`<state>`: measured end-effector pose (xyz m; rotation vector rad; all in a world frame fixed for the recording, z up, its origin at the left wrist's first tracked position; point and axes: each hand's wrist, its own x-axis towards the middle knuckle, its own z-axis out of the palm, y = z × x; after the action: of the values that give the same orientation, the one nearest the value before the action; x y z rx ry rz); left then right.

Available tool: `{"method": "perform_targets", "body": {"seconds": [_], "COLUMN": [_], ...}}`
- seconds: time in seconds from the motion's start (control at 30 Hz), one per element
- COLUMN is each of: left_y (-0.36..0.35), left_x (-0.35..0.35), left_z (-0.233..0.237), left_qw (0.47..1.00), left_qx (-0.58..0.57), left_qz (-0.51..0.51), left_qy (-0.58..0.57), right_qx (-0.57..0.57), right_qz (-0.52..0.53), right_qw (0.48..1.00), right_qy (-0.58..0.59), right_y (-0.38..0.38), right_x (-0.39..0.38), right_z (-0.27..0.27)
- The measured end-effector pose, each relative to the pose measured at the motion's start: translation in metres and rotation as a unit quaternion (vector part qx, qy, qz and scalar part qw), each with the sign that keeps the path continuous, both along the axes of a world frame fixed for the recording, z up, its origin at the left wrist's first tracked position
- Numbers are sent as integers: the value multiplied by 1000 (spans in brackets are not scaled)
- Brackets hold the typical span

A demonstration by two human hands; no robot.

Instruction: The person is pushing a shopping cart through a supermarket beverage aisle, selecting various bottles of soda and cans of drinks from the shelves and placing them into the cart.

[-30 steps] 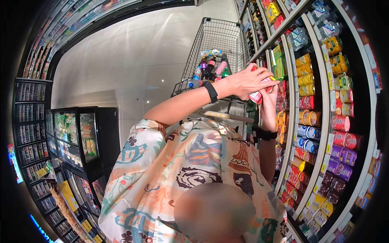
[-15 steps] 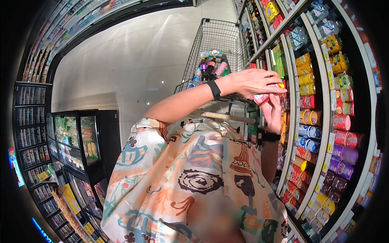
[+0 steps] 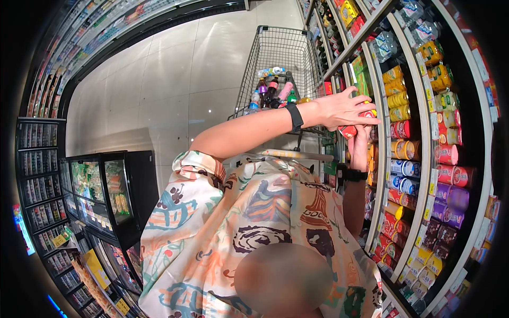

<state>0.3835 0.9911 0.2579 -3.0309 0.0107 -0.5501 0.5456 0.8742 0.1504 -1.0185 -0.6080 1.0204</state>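
Note:
My left hand (image 3: 344,110) reaches across from the left, its fingers partly spread over a small red container (image 3: 347,131) with some yellow on it. From below, my right hand (image 3: 361,146) holds the same container, its fingers mostly hidden behind it and the left hand. Both hands are close in front of the shelves on the right. Much of the container is covered, so its exact kind and label cannot be made out. A dark band is on each wrist.
A wire shopping cart (image 3: 254,69) stands ahead, holding several bottles (image 3: 273,87). Shelves on the right carry rows of cans and cups (image 3: 449,177). A black display case (image 3: 140,180) and shelves of small packs (image 3: 40,185) are on the left. Pale floor tiles (image 3: 169,79) lie between.
The red container has turned and shifted slightly right between my hands. My left fingers have spread wider, with the index finger lifted. The view has shifted slightly.

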Motion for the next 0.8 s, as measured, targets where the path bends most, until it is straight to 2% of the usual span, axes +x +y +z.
{"method": "perform_targets", "body": {"seconds": [0.07, 0.27, 0.33, 0.4, 0.43, 0.53, 0.6, 0.67, 0.7, 0.73, 0.8], "left_y": [1, 10, 14, 19, 21, 19, 17, 15, 13, 15, 13], "left_x": [4, 5, 3, 0, -1, -7, -8, -7, -3, -15, -1], "left_z": [-5, -18, -20, -23, -29, -34, -35, -34, -30, -29, -32], "left_qw": [1000, 998, 998, 999, 996, 991, 990, 980, 980, 967, 954], "left_qx": [1, 35, 30, 8, -40, -107, -120, -170, -184, -239, -281], "left_qz": [-4, -21, -20, -7, -3, 8, 0, -14, -28, -23, -46], "left_qy": [-10, -43, -50, -52, -86, -83, -68, -99, -63, -87, -91], "right_qx": [-7, 8, 20, 23, 9, 0, -47, -33, -31, -28, -18], "right_qz": [-15, 31, 110, 121, 130, 132, 99, 86, 88, 90, 58], "right_qw": [1000, 998, 990, 988, 989, 989, 994, 995, 994, 993, 996], "right_qy": [0, 47, 89, 91, 75, 73, 0, 39, 54, 69, 68], "right_y": [0, -9, -10, -10, -8, -10, -7, 0, 2, 5, 9], "right_x": [-4, -10, -9, -10, -8, -6, -7, -14, -17, -22, -29], "right_z": [2, 28, 43, 53, 54, 54, 56, 54, 56, 63, 68]}}
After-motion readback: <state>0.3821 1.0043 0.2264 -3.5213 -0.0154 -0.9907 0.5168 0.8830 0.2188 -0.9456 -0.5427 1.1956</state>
